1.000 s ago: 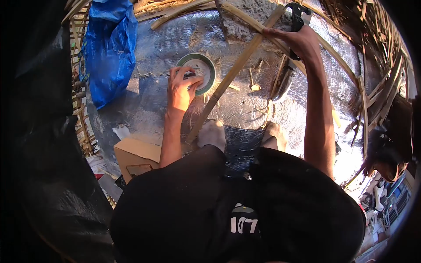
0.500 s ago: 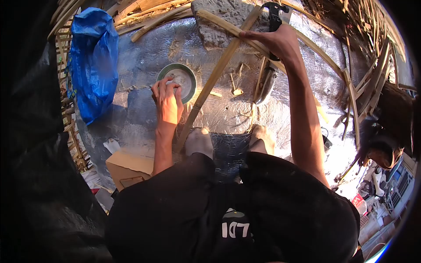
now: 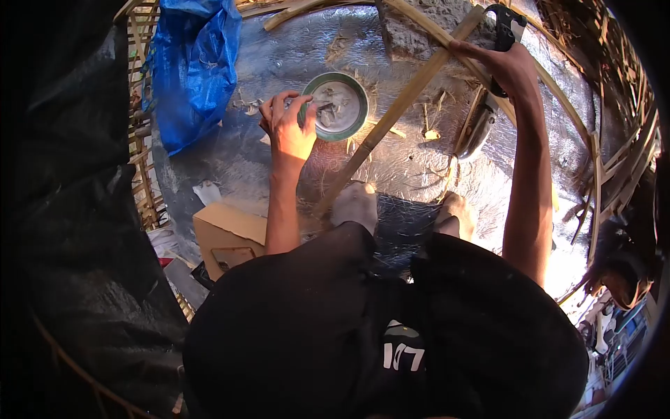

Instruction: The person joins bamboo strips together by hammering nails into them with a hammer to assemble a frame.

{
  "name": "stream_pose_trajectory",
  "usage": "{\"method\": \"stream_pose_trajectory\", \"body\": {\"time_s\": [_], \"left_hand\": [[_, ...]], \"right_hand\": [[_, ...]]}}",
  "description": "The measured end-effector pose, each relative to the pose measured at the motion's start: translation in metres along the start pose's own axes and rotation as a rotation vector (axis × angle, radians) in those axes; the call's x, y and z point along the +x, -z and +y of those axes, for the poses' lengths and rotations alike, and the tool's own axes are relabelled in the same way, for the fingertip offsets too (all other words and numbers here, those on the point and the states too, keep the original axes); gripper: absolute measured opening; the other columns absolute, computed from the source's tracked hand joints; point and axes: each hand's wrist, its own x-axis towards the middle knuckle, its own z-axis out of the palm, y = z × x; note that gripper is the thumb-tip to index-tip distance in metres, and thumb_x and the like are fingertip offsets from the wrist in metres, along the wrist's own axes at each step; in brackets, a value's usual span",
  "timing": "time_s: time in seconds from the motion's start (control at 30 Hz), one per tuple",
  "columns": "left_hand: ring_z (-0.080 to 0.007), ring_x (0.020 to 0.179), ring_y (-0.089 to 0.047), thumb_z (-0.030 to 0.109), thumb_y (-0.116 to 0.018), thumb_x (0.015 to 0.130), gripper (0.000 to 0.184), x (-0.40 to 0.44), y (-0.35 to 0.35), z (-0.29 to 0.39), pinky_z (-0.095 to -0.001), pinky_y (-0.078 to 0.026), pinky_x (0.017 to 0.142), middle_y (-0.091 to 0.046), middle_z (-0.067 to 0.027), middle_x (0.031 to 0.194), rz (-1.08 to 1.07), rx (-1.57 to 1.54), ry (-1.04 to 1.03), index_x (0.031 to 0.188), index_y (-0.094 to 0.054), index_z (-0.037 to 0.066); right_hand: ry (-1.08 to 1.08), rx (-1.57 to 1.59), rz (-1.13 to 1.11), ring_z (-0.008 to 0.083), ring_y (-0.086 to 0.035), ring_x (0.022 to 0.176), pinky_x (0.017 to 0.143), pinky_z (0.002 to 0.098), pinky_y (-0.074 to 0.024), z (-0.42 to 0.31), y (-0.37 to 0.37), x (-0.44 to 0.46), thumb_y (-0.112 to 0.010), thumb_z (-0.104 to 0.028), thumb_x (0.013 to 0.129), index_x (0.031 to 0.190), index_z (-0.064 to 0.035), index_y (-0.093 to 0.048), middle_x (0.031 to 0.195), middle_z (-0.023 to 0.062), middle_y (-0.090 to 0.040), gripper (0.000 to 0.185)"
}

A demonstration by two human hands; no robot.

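My left hand (image 3: 289, 129) is at the left rim of a round green-edged bowl (image 3: 363, 112) holding greyish water or residue and small dark bits. Its fingers are bent, with thumb and forefinger apart, and nothing clear shows between them. At the upper right, my right hand (image 3: 518, 70) is closed around the black handle of a tool (image 3: 504, 35). One finger of that hand stretches onto a bamboo strip (image 3: 422, 24). A longer bamboo strip (image 3: 398, 108) crosses under it, running down towards my feet. The tool's full shape is partly hidden by my hand.
A rough stone block (image 3: 401, 42) lies beneath the crossing strips. A metal-ended object (image 3: 478, 133) rests below my right hand. A blue plastic bag (image 3: 195, 77) and a cardboard box (image 3: 227, 227) are left. Loose bamboo strips (image 3: 593, 188) line the right side of the silvery mat (image 3: 272, 56).
My left hand has drawn back from over the bowl to its left rim, uncovering more of the inside. The view has shifted, moving everything right and up; my right hand keeps its hold.
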Motion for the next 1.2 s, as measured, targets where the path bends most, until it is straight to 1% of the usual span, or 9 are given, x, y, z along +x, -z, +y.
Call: {"method": "stream_pose_trajectory", "body": {"time_s": [0.13, 0.23, 0.57, 0.77, 0.83, 0.93, 0.97, 1.03, 1.2], "left_hand": [[-0.0309, 0.122, -0.047, 0.025, -0.083, 0.081, 0.021, 0.009, 0.003, -0.009, -0.0462, -0.037, 0.104, -0.064, -0.0051, 0.119, 0.031, 0.028, -0.034, 0.101, -0.081, 0.016], [-0.0329, 0.120, -0.044, 0.026, -0.086, 0.076, 0.025, 0.010, 0.004, -0.013, -0.0450, -0.038, 0.104, -0.061, -0.0056, 0.126, -0.070, 0.169, -0.005, 0.101, -0.082, 0.020], [-0.0333, 0.123, -0.043, 0.022, -0.086, 0.077, 0.021, 0.012, -0.006, -0.017, -0.0452, -0.035, 0.106, -0.061, -0.0059, 0.127, -0.034, 0.088, -0.060, 0.098, -0.083, 0.023], [-0.0365, 0.126, -0.044, 0.009, -0.077, 0.083, 0.011, 0.018, -0.010, -0.011, -0.0505, -0.034, 0.107, -0.061, -0.0083, 0.129, -0.099, 0.068, -0.118, 0.093, -0.074, 0.008], [-0.0348, 0.128, -0.043, 0.008, -0.074, 0.086, 0.012, 0.021, 0.000, -0.001, -0.0512, -0.034, 0.106, -0.063, -0.0063, 0.128, -0.104, 0.058, -0.106, 0.098, -0.071, 0.010], [-0.0320, 0.099, -0.067, 0.008, -0.071, 0.091, 0.008, 0.038, 0.030, 0.034, -0.0445, -0.045, 0.096, -0.073, -0.0108, 0.101, -0.198, -0.161, -0.080, 0.099, -0.071, 0.005], [-0.0320, 0.099, -0.067, 0.008, -0.071, 0.091, 0.008, 0.047, 0.036, 0.048, -0.0445, -0.045, 0.096, -0.073, -0.0108, 0.101, -0.201, -0.169, -0.086, 0.099, -0.071, 0.005], [-0.0331, 0.086, -0.070, 0.009, -0.072, 0.092, 0.009, 0.066, 0.042, 0.081, -0.0402, -0.052, 0.083, -0.072, -0.0129, 0.094, -0.137, -0.281, -0.286, 0.099, -0.072, 0.003], [-0.0326, 0.087, -0.071, 0.008, -0.071, 0.093, 0.011, 0.120, 0.025, 0.131, -0.0377, -0.054, 0.077, -0.073, -0.0136, 0.095, -0.220, -0.466, -0.448, 0.099, -0.073, 0.000]], "right_hand": [[-0.027, -0.010, 0.001, 0.0076, -0.049, 0.045, 0.046, 0.0244, -0.0344, -0.005, 0.002, -0.001, -0.092, -0.065, 0.061, 0.061, -0.0091, -0.065, 0.053, -0.0036, -0.051, 0.062], [-0.024, -0.028, 0.000, 0.0078, -0.050, 0.045, 0.047, 0.0241, -0.0343, 0.004, -0.001, 0.003, -0.092, -0.066, 0.060, 0.062, -0.0083, -0.066, 0.053, -0.0032, -0.052, 0.063], [-0.024, -0.074, 0.003, 0.0076, -0.049, 0.044, 0.046, 0.0239, -0.0333, 0.008, -0.003, 0.007, -0.091, -0.067, 0.061, 0.064, -0.0093, -0.067, 0.053, -0.0039, -0.052, 0.062], [-0.046, -0.039, -0.003, 0.0108, -0.056, 0.048, 0.046, 0.0253, -0.0390, 0.001, -0.001, 0.003, -0.091, -0.068, 0.059, 0.068, -0.0044, -0.069, 0.057, 0.0004, -0.058, 0.068], [-0.027, -0.032, 0.039, 0.0121, -0.057, 0.049, 0.046, 0.0262, -0.0406, 0.005, -0.005, 0.003, -0.091, -0.069, 0.058, 0.069, -0.0018, -0.070, 0.059, 0.0020, -0.059, 0.071], [-0.080, -0.055, 0.044, 0.0130, -0.057, 0.049, 0.047, 0.0273, -0.0412, -0.003, -0.001, -0.003, -0.092, -0.068, 0.057, 0.067, -0.0020, -0.068, 0.059, 0.0026, -0.059, 0.071], [-0.048, -0.039, 0.051, 0.0126, -0.056, 0.049, 0.047, 0.0274, -0.0408, 0.000, -0.002, -0.001, -0.093, -0.067, 0.057, 0.065, -0.0027, -0.066, 0.059, 0.0025, -0.059, 0.070], [-0.011, -0.016, 0.053, 0.0116, -0.054, 0.048, 0.046, 0.0276, -0.0392, 0.003, -0.004, 0.001, -0.093, -0.067, 0.057, 0.062, -0.0047, -0.064, 0.058, 0.0020, -0.058, 0.069], [-0.028, -0.021, 0.049, 0.0115, -0.053, 0.047, 0.046, 0.0273, -0.0392, -0.004, 0.000, -0.004, -0.093, -0.067, 0.057, 0.060, -0.0059, -0.064, 0.056, 0.0014, -0.056, 0.067]]}}
